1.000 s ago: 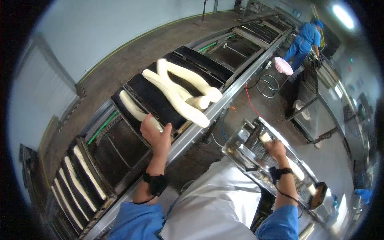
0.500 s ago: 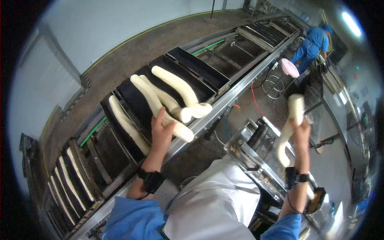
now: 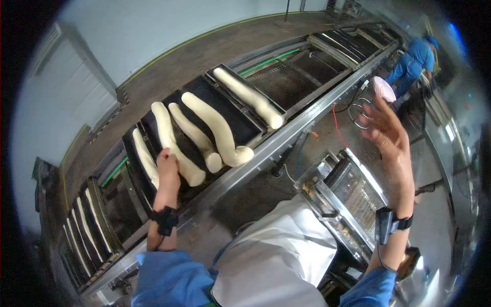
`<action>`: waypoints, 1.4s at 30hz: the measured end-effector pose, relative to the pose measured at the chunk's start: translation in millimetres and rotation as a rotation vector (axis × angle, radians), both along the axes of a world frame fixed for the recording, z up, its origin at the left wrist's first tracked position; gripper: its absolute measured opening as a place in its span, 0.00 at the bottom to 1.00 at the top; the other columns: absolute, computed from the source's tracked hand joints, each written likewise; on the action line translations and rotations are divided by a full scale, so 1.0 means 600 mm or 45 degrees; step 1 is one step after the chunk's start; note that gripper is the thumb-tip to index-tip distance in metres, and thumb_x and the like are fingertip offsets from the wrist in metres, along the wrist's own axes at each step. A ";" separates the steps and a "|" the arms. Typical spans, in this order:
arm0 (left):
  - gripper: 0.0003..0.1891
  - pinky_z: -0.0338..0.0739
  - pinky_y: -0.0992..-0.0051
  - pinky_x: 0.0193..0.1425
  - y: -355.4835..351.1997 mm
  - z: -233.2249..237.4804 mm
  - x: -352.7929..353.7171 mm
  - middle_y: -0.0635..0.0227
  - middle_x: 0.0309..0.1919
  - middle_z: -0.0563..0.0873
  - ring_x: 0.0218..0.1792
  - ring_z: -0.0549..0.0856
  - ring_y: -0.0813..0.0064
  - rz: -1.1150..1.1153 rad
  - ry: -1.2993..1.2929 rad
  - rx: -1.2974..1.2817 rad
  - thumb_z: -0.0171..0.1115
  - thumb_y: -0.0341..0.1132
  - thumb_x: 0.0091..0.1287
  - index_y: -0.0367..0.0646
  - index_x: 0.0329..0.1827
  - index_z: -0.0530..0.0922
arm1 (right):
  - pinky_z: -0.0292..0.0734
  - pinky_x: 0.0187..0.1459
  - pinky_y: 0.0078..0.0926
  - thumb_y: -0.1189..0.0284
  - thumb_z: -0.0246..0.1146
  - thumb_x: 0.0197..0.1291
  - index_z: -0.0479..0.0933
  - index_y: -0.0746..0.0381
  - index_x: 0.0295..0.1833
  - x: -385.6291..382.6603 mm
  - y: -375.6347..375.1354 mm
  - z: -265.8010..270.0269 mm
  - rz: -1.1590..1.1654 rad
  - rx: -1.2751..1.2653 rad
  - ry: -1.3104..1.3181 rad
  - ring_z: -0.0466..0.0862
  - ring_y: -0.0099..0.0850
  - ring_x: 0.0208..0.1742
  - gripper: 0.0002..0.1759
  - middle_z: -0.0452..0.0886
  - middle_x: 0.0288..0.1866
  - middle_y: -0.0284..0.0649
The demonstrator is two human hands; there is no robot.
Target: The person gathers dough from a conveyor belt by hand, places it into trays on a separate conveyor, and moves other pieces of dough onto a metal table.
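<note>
My left hand [image 3: 168,161] is closed at a long pale dough roll [image 3: 162,123], whose lower end hangs toward the metal rail. To its right, a shorter roll [image 3: 192,130] and a curved one [image 3: 212,120] lie over the dark trays. Another roll [image 3: 248,97] rests along the tray farthest right in this group. Left of my hand, a further roll [image 3: 144,153] sits in its own tray. My right hand [image 3: 383,130] is raised over the floor, its fingers apart and nothing in it.
The conveyor's metal rail [image 3: 302,120] runs diagonally. Filled trays [image 3: 87,230] stand at lower left. Near my right arm is a perforated metal tray [image 3: 353,192]. A person in blue [image 3: 414,59] bends at the far right, near a pink bundle [image 3: 383,89].
The roll from my right hand is gone from it, and a roll now lies in the right-hand tray. My right hand has opened. My left hand and the roll by it have moved left.
</note>
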State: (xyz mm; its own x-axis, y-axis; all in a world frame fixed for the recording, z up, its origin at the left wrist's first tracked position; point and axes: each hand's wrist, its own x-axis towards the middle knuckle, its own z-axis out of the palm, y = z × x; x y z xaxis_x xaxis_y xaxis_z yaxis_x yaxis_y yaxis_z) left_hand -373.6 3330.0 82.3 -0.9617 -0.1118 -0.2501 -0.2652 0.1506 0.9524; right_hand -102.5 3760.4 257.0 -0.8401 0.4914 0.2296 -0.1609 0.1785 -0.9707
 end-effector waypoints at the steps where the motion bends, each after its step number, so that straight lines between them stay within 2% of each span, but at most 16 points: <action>1: 0.21 0.74 0.77 0.35 0.008 0.004 -0.009 0.63 0.38 0.77 0.33 0.78 0.75 0.006 0.048 -0.135 0.52 0.22 0.64 0.35 0.62 0.67 | 0.72 0.63 0.31 0.75 0.63 0.58 0.62 0.63 0.74 0.015 0.015 -0.019 -0.056 0.025 -0.124 0.78 0.36 0.61 0.37 0.74 0.67 0.47; 3: 0.23 0.77 0.74 0.46 0.004 0.002 -0.026 0.56 0.49 0.78 0.46 0.80 0.73 -0.052 0.124 -0.321 0.56 0.24 0.65 0.34 0.65 0.67 | 0.73 0.63 0.32 0.76 0.63 0.58 0.62 0.64 0.74 0.055 0.051 -0.064 -0.111 0.046 -0.248 0.78 0.36 0.61 0.37 0.74 0.67 0.47; 4: 0.27 0.76 0.72 0.57 -0.015 -0.013 -0.054 0.49 0.61 0.76 0.57 0.79 0.70 -0.198 0.173 -0.919 0.58 0.26 0.66 0.35 0.69 0.66 | 0.73 0.63 0.33 0.76 0.64 0.57 0.63 0.64 0.73 0.077 0.066 -0.088 -0.135 0.026 -0.323 0.78 0.36 0.61 0.36 0.75 0.66 0.47; 6: 0.30 0.72 0.71 0.64 0.040 0.055 -0.007 0.46 0.69 0.70 0.65 0.75 0.67 -0.342 0.376 -0.962 0.60 0.28 0.66 0.35 0.72 0.64 | 0.73 0.63 0.33 0.77 0.64 0.57 0.64 0.65 0.73 0.112 0.107 -0.137 -0.156 -0.003 -0.402 0.78 0.36 0.60 0.35 0.75 0.65 0.47; 9: 0.37 0.73 0.71 0.64 0.122 0.092 0.039 0.45 0.67 0.71 0.64 0.75 0.66 -0.645 0.140 -0.288 0.63 0.32 0.67 0.30 0.75 0.56 | 0.74 0.62 0.33 0.80 0.63 0.58 0.67 0.65 0.70 0.145 0.159 -0.212 -0.218 -0.157 -0.546 0.79 0.35 0.60 0.33 0.78 0.62 0.46; 12: 0.41 0.73 0.71 0.63 0.194 0.091 0.030 0.45 0.67 0.69 0.61 0.76 0.64 -0.639 -0.232 -0.115 0.64 0.31 0.65 0.28 0.76 0.51 | 0.76 0.60 0.31 0.83 0.61 0.59 0.70 0.66 0.68 0.159 0.208 -0.273 -0.166 -0.213 -0.515 0.81 0.33 0.57 0.29 0.81 0.58 0.43; 16: 0.42 0.74 0.73 0.60 0.231 0.065 0.017 0.46 0.66 0.71 0.59 0.77 0.66 -0.561 0.100 -0.481 0.65 0.31 0.65 0.29 0.76 0.51 | 0.77 0.54 0.27 0.78 0.63 0.60 0.73 0.67 0.63 0.169 0.238 -0.302 -0.141 -0.157 -0.575 0.82 0.29 0.52 0.24 0.83 0.52 0.42; 22: 0.42 0.71 0.71 0.65 0.319 0.086 0.032 0.43 0.72 0.61 0.65 0.73 0.59 -0.705 -0.114 -0.033 0.63 0.27 0.65 0.26 0.77 0.46 | 0.77 0.55 0.27 0.80 0.64 0.60 0.74 0.68 0.62 0.152 0.293 -0.301 -0.137 -0.197 -0.640 0.82 0.29 0.53 0.23 0.83 0.52 0.41; 28: 0.45 0.74 0.70 0.61 0.348 0.056 -0.016 0.45 0.67 0.69 0.60 0.78 0.59 -0.539 -0.256 0.089 0.62 0.19 0.53 0.29 0.76 0.52 | 0.76 0.59 0.30 0.86 0.58 0.60 0.74 0.67 0.61 0.173 0.369 -0.356 -0.110 -0.173 -0.679 0.82 0.32 0.54 0.22 0.83 0.54 0.42; 32: 0.38 0.71 0.71 0.64 0.355 0.101 -0.036 0.52 0.63 0.76 0.61 0.78 0.62 -0.266 0.309 -0.265 0.63 0.22 0.55 0.31 0.72 0.63 | 0.77 0.56 0.33 0.86 0.59 0.55 0.74 0.68 0.62 0.190 0.440 -0.384 -0.023 -0.095 -0.702 0.82 0.34 0.54 0.26 0.82 0.55 0.45; 35: 0.32 0.65 0.69 0.71 0.277 0.111 -0.067 0.50 0.68 0.73 0.68 0.73 0.59 -0.268 0.372 -0.827 0.62 0.29 0.60 0.37 0.71 0.68 | 0.77 0.56 0.34 0.85 0.60 0.55 0.73 0.67 0.63 0.194 0.492 -0.415 -0.100 0.209 -0.915 0.83 0.35 0.54 0.26 0.83 0.54 0.47; 37: 0.31 0.66 0.70 0.70 0.259 0.113 -0.036 0.49 0.66 0.75 0.67 0.74 0.59 -0.199 0.079 -0.925 0.61 0.28 0.61 0.38 0.71 0.68 | 0.79 0.50 0.34 0.76 0.62 0.61 0.77 0.67 0.57 0.200 0.516 -0.444 -0.316 0.854 -0.868 0.84 0.41 0.49 0.18 0.84 0.52 0.48; 38: 0.31 0.67 0.70 0.69 0.257 0.114 -0.008 0.49 0.65 0.76 0.66 0.75 0.60 -0.155 -0.146 -0.932 0.59 0.28 0.62 0.37 0.72 0.67 | 0.79 0.50 0.34 0.76 0.62 0.61 0.77 0.67 0.57 0.197 0.531 -0.457 -0.300 0.850 -0.859 0.84 0.41 0.49 0.18 0.84 0.52 0.48; 40: 0.33 0.70 0.73 0.65 0.196 0.076 0.011 0.49 0.65 0.76 0.62 0.78 0.62 -0.527 -0.315 -1.199 0.57 0.26 0.63 0.37 0.74 0.63 | 0.79 0.51 0.41 0.70 0.61 0.61 0.78 0.65 0.55 0.190 0.550 -0.477 -0.307 0.818 -1.190 0.83 0.50 0.49 0.18 0.83 0.49 0.52; 41: 0.35 0.71 0.75 0.62 0.237 0.115 0.044 0.50 0.64 0.75 0.59 0.79 0.65 -0.435 -0.379 -0.915 0.56 0.25 0.62 0.32 0.75 0.59 | 0.77 0.52 0.47 0.67 0.60 0.59 0.77 0.64 0.54 0.243 0.643 -0.646 -0.190 1.293 -1.176 0.80 0.54 0.50 0.19 0.82 0.47 0.52; 42: 0.35 0.71 0.75 0.62 0.246 0.128 0.053 0.50 0.64 0.75 0.59 0.79 0.65 -0.422 -0.385 -0.917 0.56 0.25 0.62 0.32 0.75 0.59 | 0.77 0.52 0.47 0.67 0.60 0.59 0.77 0.64 0.54 0.232 0.639 -0.636 -0.176 1.294 -1.169 0.80 0.54 0.50 0.19 0.82 0.47 0.52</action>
State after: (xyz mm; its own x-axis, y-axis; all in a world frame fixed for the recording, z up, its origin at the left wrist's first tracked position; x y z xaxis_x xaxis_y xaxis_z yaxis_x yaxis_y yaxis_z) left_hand -341.8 3477.7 159.2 -0.8762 -0.0668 -0.4772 -0.3281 0.8081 0.4893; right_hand 36.8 4143.9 -124.7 -0.8425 0.5340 -0.0707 0.5382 0.8290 -0.1518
